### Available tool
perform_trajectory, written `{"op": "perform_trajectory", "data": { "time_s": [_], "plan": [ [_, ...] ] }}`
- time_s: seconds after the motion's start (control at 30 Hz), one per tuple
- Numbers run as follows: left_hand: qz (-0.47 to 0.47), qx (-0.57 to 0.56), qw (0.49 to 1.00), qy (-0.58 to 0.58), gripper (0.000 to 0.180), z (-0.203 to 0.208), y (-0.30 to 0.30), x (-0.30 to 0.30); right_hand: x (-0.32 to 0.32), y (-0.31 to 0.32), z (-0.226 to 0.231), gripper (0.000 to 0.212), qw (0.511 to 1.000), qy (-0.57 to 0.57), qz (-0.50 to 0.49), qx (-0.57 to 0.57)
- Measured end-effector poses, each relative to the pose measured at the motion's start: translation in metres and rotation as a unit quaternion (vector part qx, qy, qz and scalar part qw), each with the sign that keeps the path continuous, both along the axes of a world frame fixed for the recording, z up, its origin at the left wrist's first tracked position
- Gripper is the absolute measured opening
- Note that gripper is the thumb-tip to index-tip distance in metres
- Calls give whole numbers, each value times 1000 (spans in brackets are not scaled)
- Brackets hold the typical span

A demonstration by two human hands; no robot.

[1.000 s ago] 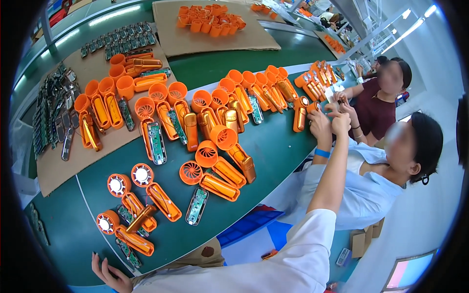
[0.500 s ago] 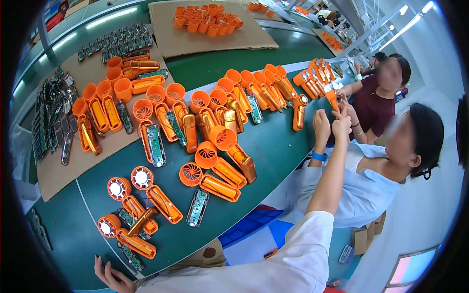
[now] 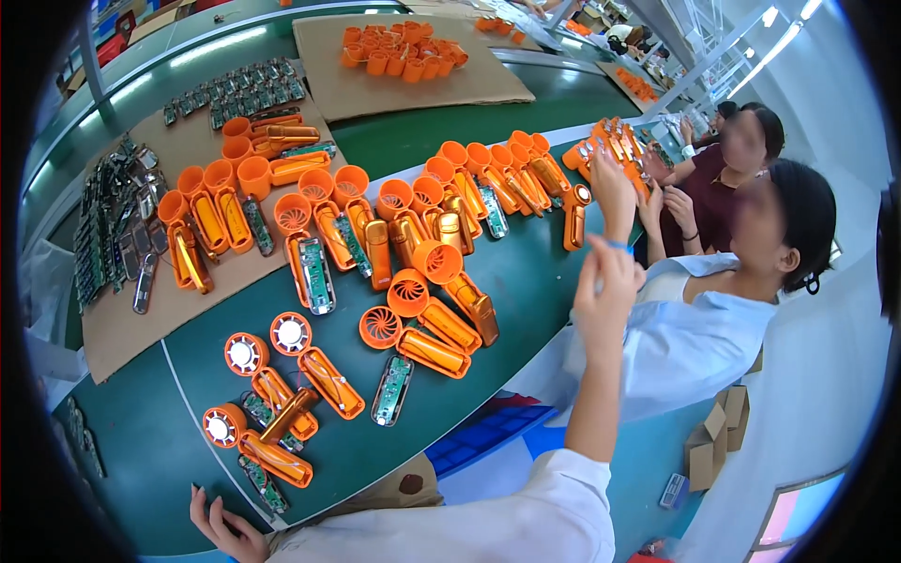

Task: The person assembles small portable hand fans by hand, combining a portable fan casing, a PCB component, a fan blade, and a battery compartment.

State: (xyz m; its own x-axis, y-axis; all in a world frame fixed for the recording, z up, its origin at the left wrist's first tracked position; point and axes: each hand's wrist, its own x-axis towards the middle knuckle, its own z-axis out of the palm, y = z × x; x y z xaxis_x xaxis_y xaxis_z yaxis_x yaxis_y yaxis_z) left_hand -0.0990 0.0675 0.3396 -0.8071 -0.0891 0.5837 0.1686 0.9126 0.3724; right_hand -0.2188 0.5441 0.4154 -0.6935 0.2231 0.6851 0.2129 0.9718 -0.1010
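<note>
— State of left hand (image 3: 228, 527)?
— Loosely parted, at table (image 3: 526, 296) edge, near circuit board (image 3: 263, 484) and orange fan (image 3: 277, 460).
— Right hand (image 3: 608, 281)?
— Raised, partly curled, near co-worker's hand (image 3: 613, 192); whether it grips anything, cannot tell.
— Beyond?
— More orange fans (image 3: 438, 261) across table.

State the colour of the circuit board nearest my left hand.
The circuit board is green, seen in the head view.

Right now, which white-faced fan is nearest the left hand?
The lowest white-faced fan in the picture: only a short gap separates it from the left hand. The other three sit higher in view.
</note>
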Motion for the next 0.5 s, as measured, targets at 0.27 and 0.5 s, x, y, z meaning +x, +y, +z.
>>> {"op": "perform_trajectory", "data": {
  "time_s": [0.27,0.5],
  "plan": [
    [-58,93,987,-121,29,-29,-43,19,92,-98,-9,13,994,51,9,-97],
    [-57,196,971,-127,5,-28,-44,27,110,-153,-37,13,893,201,2,-402]
  ]
}}
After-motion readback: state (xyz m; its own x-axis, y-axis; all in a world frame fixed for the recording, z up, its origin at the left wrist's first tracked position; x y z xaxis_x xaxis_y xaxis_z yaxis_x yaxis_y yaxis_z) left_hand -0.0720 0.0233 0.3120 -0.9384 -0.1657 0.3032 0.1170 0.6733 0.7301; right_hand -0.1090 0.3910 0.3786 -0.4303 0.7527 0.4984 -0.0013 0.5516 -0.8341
